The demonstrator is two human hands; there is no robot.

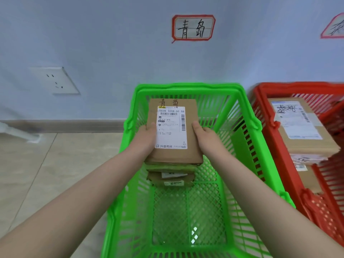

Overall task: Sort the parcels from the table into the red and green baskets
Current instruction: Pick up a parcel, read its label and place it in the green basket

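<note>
A brown cardboard parcel (191,146) with a white shipping label and handwritten characters on top is held over the far half of the green basket (188,87). My left hand (144,136) grips its left edge and my right hand (206,135) grips its right edge, thumbs on top. Under it lies a stack of other parcels (172,176) inside the green basket. To the right stands the red basket (264,101), which holds a labelled cardboard parcel (301,125) on top of others.
Both baskets stand on a tiled floor (55,164) against a pale wall. A red-framed handwritten sign (193,27) hangs above the green basket, another (335,27) at the right edge. A wall socket (55,81) is at the left.
</note>
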